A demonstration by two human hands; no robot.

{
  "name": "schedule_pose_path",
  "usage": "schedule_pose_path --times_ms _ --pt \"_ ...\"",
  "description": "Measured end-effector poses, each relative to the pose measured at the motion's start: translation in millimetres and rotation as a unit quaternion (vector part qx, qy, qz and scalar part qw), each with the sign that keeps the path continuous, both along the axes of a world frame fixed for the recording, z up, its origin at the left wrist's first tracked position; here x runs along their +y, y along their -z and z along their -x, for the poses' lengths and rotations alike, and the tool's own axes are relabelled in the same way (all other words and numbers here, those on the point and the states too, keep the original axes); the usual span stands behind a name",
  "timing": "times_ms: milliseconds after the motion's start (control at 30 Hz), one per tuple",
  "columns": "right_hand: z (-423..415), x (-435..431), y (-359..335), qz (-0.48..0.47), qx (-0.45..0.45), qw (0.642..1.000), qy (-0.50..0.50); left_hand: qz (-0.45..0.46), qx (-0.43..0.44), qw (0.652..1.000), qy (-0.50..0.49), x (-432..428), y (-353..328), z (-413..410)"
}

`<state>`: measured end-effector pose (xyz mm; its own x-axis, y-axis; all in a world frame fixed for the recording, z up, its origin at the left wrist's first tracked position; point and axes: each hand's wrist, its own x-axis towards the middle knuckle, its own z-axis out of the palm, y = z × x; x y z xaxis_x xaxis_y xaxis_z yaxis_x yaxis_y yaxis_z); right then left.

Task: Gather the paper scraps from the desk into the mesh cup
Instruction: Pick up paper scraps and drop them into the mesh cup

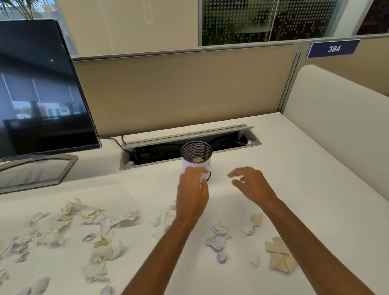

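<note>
The black mesh cup stands upright near the desk's back, just in front of the cable trough. White paper lines its lower wall and a tan scrap lies inside. My left hand is at the cup's lower front, fingers and thumb curled against its side. My right hand hovers just right of the cup with fingers loosely spread and nothing in it. Several crumpled paper scraps lie across the left of the desk. More paper scraps and a tan piece lie between and right of my forearms.
A monitor on a grey stand fills the back left. The open cable trough runs behind the cup. A beige partition closes the back, and a cream divider walls the right side.
</note>
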<state>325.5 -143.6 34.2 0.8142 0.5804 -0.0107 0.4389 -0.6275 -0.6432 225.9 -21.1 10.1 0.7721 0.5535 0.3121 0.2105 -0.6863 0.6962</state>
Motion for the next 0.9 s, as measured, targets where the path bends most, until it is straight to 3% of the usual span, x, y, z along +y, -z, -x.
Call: schedule_pose_path --times_ms 167,333,533,633,900 --pt "22.5 -44.0 18.7 0.148 0.075 0.985 -0.040 -0.035 0.259 0.955 0.140 -32.7 19.0 21.7" --pt "47.1 -55.9 30.2 0.181 0.084 0.978 -0.057 -0.030 0.345 0.918 0.196 -41.5 22.9 39.0" --pt "64.7 -53.3 42.5 0.181 -0.027 0.983 -0.022 -0.013 0.306 0.940 0.150 -42.7 24.6 45.3" --pt "65.1 -51.6 45.7 0.167 -0.041 0.985 -0.008 0.016 0.267 0.956 0.122 -39.2 25.9 43.1" --pt "62.8 -50.8 51.2 0.163 -0.063 0.985 0.011 0.117 0.045 0.992 0.017 -2.4 -29.9 -0.7"
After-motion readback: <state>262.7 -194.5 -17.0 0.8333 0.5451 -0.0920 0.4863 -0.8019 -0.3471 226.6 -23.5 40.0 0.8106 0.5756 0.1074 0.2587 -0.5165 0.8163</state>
